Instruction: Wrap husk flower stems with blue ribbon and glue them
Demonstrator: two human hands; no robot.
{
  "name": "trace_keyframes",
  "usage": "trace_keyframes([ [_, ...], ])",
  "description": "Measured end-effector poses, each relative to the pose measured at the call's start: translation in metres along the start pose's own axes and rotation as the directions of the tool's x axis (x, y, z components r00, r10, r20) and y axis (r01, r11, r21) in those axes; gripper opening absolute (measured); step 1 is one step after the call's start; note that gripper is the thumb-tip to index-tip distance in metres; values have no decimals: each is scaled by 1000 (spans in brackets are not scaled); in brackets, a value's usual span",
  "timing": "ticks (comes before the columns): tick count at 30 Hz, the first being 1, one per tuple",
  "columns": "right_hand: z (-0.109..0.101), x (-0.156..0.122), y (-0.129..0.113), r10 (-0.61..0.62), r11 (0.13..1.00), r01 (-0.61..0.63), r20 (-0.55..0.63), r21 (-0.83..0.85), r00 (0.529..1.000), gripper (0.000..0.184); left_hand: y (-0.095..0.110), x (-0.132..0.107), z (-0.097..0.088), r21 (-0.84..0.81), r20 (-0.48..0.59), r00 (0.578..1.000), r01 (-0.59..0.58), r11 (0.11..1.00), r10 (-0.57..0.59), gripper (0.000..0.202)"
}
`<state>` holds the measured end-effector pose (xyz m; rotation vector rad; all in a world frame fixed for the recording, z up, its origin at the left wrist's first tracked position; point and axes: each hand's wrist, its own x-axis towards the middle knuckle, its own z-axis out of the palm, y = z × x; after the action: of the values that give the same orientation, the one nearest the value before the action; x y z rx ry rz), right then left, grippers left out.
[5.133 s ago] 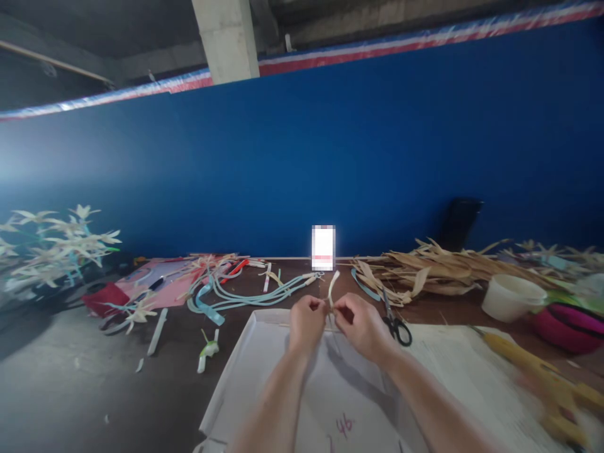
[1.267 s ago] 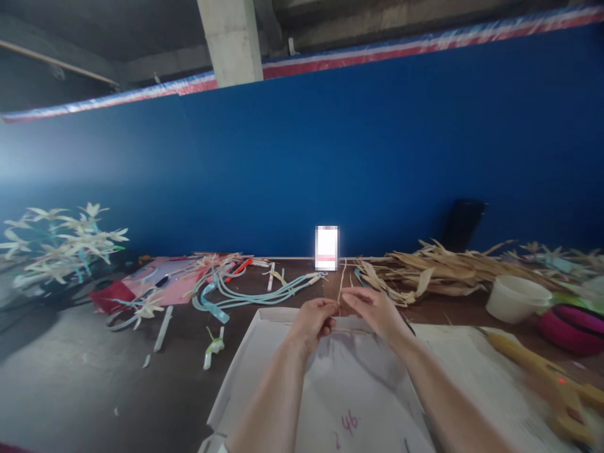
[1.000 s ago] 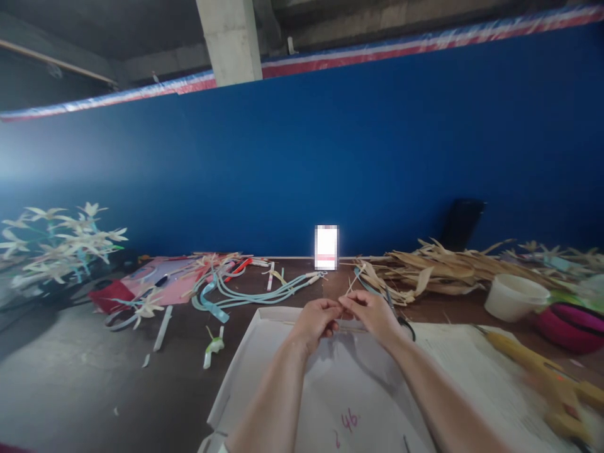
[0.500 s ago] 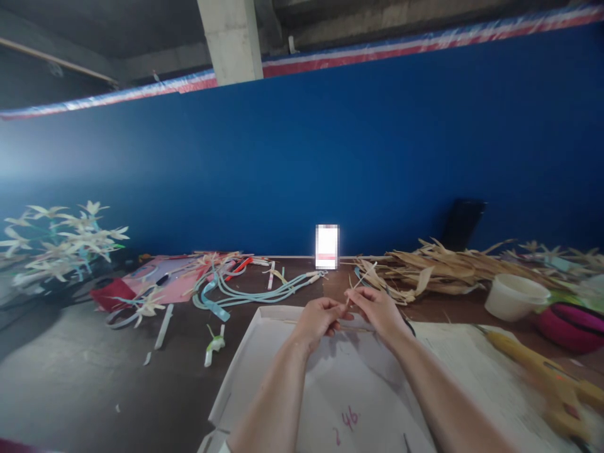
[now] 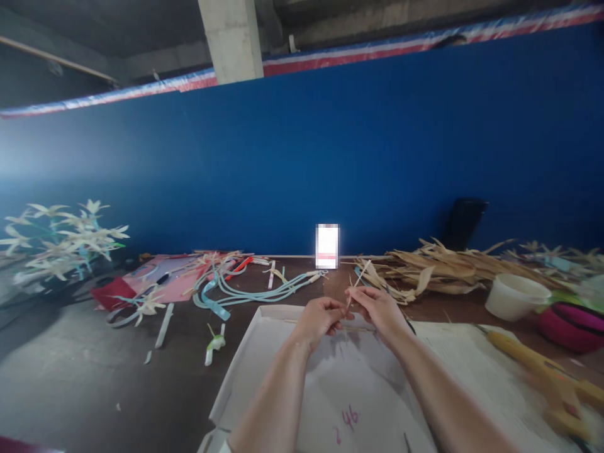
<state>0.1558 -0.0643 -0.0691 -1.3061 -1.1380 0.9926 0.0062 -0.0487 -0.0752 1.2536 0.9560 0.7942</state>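
Note:
My left hand (image 5: 324, 316) and my right hand (image 5: 376, 306) meet above an open white cardboard box (image 5: 278, 371). Both have their fingertips pinched on a thin pale strip (image 5: 362, 274), whose end pokes up past the right fingers. The strip looks like dried husk, but its exact kind is too small to make out. Inside the box, near its far edge, a thin straw-coloured stick (image 5: 363, 329) lies partly under my hands. Pink handwriting marks the bottom of the box.
Light-blue wrapped stems (image 5: 264, 293) lie beyond the box. Dried husks (image 5: 425, 270) are heaped at the back right, by a white tub (image 5: 516, 297). A yellow glue gun (image 5: 538, 365) rests on paper at right. Husk flowers (image 5: 70, 239) stand at far left. A blue partition (image 5: 330, 145) rises behind.
The strip's upper end has tipped slightly to the left. Both hands keep nearly the same place and pinch.

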Motion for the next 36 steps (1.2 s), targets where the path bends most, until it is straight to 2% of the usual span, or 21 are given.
trace_keyframes([
  [4,0,-1,0,16,1000,-16,16,14,1000,39,-1,1,0,-6,-12,1000,2,1000,-2,23],
  [9,2,-7,-4,-1,1000,3,134,-14,991,34,-3,3,-2,-10,-19,1000,-16,1000,16,24],
  [12,3,-8,-6,-8,1000,12,146,-28,989,30,-4,4,-2,-2,3,1000,-28,1000,28,23],
  [22,-2,3,5,28,998,-28,10,49,1000,30,-2,2,-1,31,2,1000,-6,999,6,23],
  [31,-4,4,-2,-21,991,42,-164,129,986,33,-1,1,0,68,13,1000,-19,998,18,22],
  [36,-7,9,3,-31,981,74,-230,181,973,29,-4,4,1,172,-13,998,-66,983,69,19],
])
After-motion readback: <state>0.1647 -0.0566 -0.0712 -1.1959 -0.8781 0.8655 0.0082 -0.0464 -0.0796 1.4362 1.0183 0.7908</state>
